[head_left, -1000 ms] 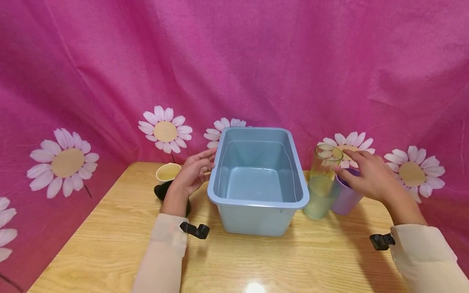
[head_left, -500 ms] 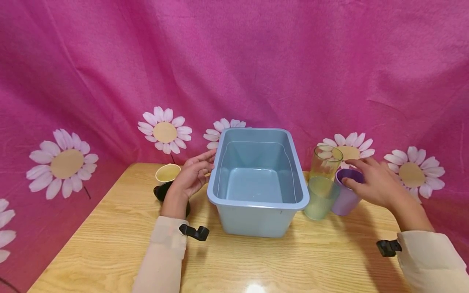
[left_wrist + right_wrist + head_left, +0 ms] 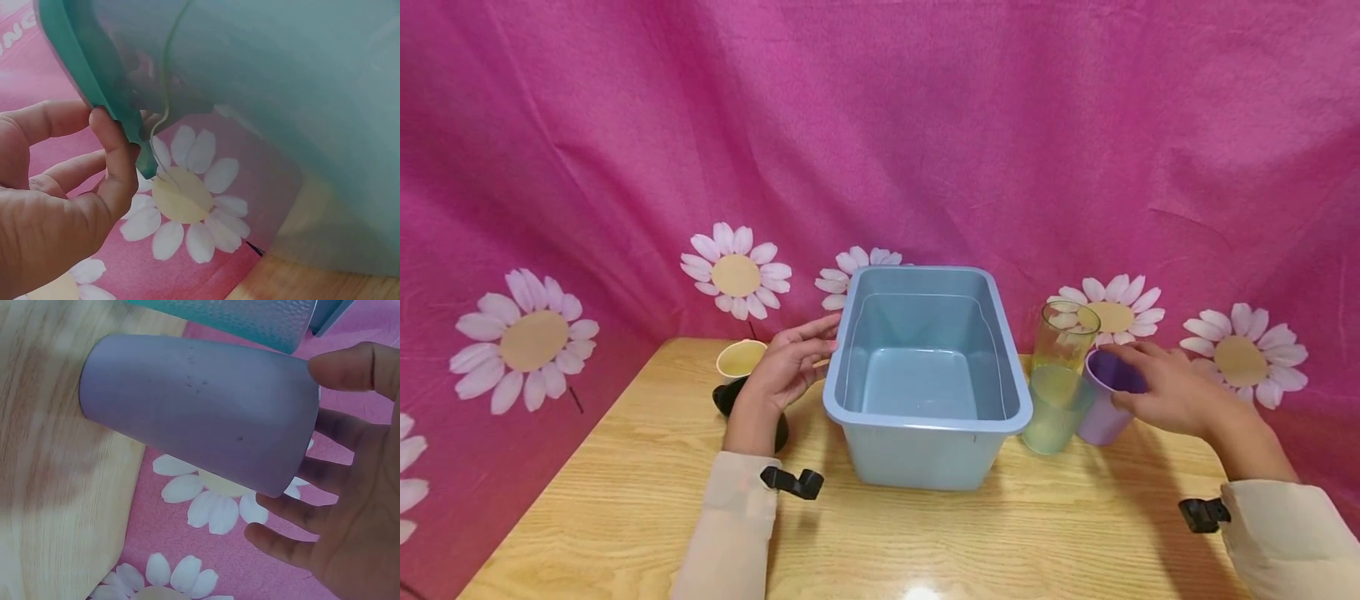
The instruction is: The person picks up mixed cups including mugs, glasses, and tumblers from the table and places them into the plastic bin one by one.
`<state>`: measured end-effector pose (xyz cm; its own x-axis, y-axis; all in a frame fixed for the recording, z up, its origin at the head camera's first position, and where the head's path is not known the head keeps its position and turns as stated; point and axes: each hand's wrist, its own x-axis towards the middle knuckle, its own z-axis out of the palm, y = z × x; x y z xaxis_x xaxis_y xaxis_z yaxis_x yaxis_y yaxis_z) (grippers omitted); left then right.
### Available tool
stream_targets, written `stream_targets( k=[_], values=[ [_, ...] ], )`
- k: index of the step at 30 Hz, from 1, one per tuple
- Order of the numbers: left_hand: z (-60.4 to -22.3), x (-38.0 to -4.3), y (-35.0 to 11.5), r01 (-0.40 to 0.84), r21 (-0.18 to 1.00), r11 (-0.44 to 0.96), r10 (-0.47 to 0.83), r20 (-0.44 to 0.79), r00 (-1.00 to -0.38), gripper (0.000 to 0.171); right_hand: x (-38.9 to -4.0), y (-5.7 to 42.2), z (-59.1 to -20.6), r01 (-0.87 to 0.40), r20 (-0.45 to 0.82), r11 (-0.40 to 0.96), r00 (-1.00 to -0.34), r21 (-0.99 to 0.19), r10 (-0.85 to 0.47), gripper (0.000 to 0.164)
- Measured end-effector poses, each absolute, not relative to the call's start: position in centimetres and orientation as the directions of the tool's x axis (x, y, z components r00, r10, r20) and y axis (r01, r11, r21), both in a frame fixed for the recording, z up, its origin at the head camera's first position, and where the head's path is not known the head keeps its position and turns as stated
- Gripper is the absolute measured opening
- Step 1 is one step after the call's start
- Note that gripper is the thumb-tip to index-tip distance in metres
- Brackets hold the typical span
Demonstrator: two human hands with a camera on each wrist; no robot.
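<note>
A blue-grey plastic tub [image 3: 925,454] stands in the middle of the table. My left hand [image 3: 788,360] is at its left rim, fingertips against the outside edge. In the left wrist view the thumb [image 3: 112,156] lies bent along the rim, with a finger behind it. On the right, my right hand [image 3: 1172,392] reaches over the mouth of a purple cup [image 3: 1105,417], fingers spread. The right wrist view has the thumb tip [image 3: 322,370] at the cup's rim and the other fingers beyond its mouth, not closed around it. The cup stands upright.
A tall yellow-green glass [image 3: 1058,408] stands between the tub and the purple cup. Behind my left wrist are a yellow cup [image 3: 741,358] and a black object [image 3: 727,396], partly hidden. A pink flowered cloth [image 3: 925,133] hangs behind the wooden table [image 3: 865,542].
My right hand has moved right and down from above the glass and purple cup to the cup's rim. The left hand and the tub have stayed in place.
</note>
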<state>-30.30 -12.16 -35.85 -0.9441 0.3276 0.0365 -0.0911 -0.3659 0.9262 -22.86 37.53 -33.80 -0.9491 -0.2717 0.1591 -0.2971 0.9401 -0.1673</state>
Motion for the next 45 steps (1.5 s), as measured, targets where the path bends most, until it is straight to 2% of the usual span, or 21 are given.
stream_targets(
  k=[12,33,45],
  values=[
    [-35.9,-30.1,-12.6,-0.099,0.926,-0.365,0.321,0.026,-0.947,0.052,-23.3,37.4,-34.3,-0.345,0.194,0.925,-0.93,-0.159,-0.314,0.081],
    [-35.9,-30.4,-12.5,-0.084,0.922,-0.377,0.314,0.042,-0.948,0.051,-24.1,37.4,-34.8,-0.307,0.187,0.927,-0.945,-0.216,-0.269,0.073],
    [-36.2,-30.4,-12.4,-0.078,0.925,-0.373,0.318,0.049,-0.947,0.051,-24.2,38.3,-33.9,-0.314,0.255,0.939,-0.928,-0.144,-0.271,0.068]
  ],
)
